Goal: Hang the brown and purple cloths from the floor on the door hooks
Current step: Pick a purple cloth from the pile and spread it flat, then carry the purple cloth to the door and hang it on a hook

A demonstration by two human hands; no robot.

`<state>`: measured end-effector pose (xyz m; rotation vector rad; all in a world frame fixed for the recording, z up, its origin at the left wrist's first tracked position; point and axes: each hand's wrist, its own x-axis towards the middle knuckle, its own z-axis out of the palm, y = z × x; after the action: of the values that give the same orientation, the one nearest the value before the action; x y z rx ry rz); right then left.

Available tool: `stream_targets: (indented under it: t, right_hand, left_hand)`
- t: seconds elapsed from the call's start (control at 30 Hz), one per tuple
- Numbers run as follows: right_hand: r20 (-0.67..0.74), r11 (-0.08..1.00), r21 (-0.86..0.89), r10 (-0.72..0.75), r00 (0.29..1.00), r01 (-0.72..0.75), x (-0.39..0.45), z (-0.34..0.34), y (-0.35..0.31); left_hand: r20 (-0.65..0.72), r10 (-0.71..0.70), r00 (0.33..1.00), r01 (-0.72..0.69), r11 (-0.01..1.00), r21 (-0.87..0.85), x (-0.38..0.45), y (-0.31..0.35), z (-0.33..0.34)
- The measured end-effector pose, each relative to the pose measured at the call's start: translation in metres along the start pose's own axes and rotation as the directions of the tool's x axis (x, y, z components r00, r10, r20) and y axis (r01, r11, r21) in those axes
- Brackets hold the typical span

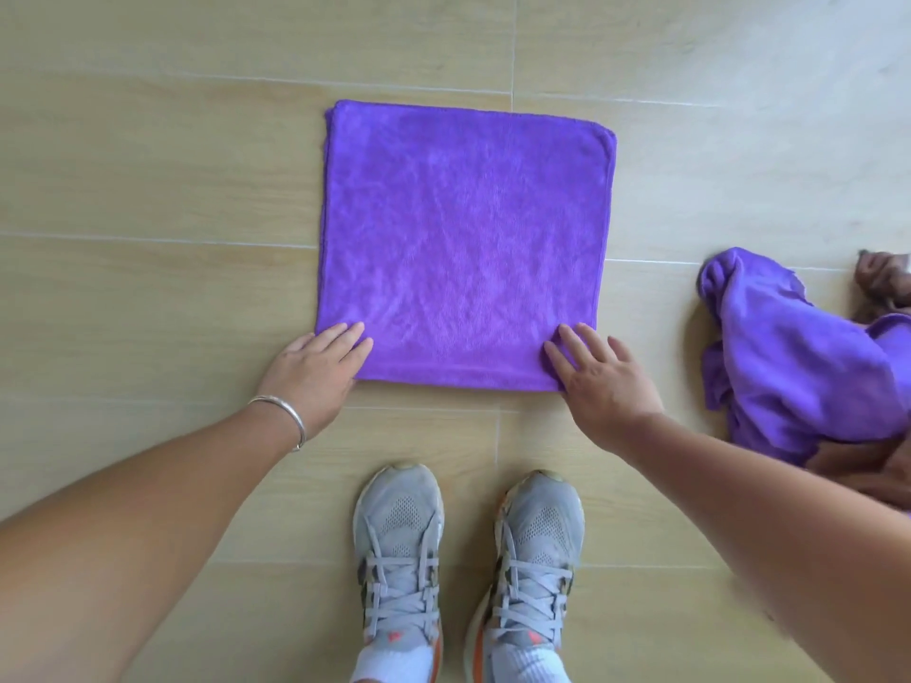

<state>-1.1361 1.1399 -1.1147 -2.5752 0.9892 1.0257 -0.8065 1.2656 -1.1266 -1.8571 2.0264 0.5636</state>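
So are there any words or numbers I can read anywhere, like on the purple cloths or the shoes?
None: no word, number or label can be read in this view.
Flat purple cloth: plain, no tag or print showing.
Crumpled purple cloth: plain, no tag showing.
Brown cloth: mostly hidden, nothing readable.
Grey shoes: small orange marks near the tongue, a shape and not letters.
Bracelet: plain metal.

Floor of light tan wood-look planks, pale grain streaks running left to right; thin whitish joint lines between planks, one crossing joint near top centre; upper right corner paler, washed by brighter light; soft even daylight elsewhere, only faint shadows.
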Motion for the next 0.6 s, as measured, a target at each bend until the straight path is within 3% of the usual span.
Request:
stream_targets:
  t: [0.1, 0.27, 0.37, 0.6]
  right_hand:
    - [0.008, 1.000, -0.014, -0.002, 1.000, 0.002, -0.012, -0.036, 0.008]
    - [-0.055, 1.000, -0.004, 0.004, 0.998, -0.004, -0.037, -0.125, 0.033]
    - [-0.060, 0.999, -0.013, 0.041, 0.997, -0.042, -0.055, -0.186, 0.050]
    - [-0.160, 0.991, 0.023, 0.130, 0.978, -0.128, -0.105, -0.344, 0.104]
  left_hand:
    - [0.147, -0.079, 0.986, 0.069, 0.995, 0.075, -0.003, -0.007, -0.037]
    - [0.182, -0.061, 0.981, 0.029, 0.985, 0.173, -0.006, -0.019, -0.143]
    - [0.218, -0.132, 0.967, 0.085, 0.973, 0.215, -0.010, -0.027, -0.213]
    - [0.145, -0.166, 0.975, 0.131, 0.966, 0.224, -0.021, -0.049, -0.383]
